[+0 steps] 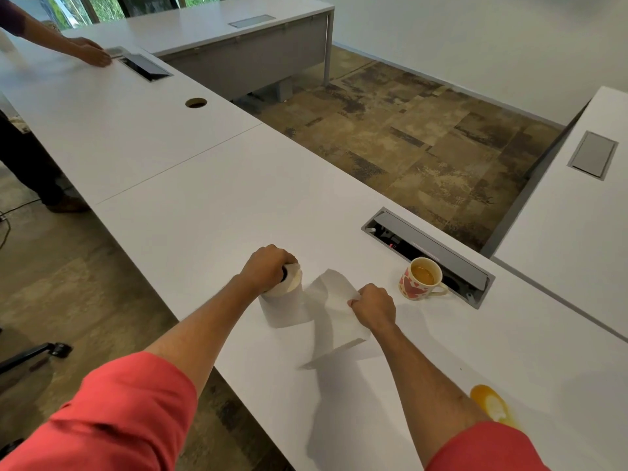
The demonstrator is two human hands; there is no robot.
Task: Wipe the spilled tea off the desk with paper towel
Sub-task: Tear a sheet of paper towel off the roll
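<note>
**Tearing a sheet from the roll, spill not yet touched**

The person's right hand (373,309) is curled closed, pinching the free end of a paper towel sheet (334,300) between thumb and fingers. The sheet stretches from that hand back to the paper towel roll (285,300), lifted off the surface and casting a shadow below it. The left hand (268,268) grips the top of the roll, fingers wrapped over its upper end, holding it upright and steady on the white desk (204,232).

Taking the roll as the landmark: the pulled sheet runs off to its right. Further right of the roll, beyond the right hand, stands a mug (421,278) with a red pattern, holding tea, just beside an open cable box (431,253) set into the desk. The spilled tea (489,401), an orange-brown puddle, lies well to the right of the roll and nearer the person, partly hidden behind the right forearm. It is well apart from both hands.

Far beyond the roll, to the left, another person's hand (95,56) rests on the same run of desks.

The step in hand appears to be separating a sheet from the roll. The next move likely calls for a sharp pull with the right hand while the left braces the roll, then carrying the loose sheet back towards the body and to the right, onto the puddle.
</note>
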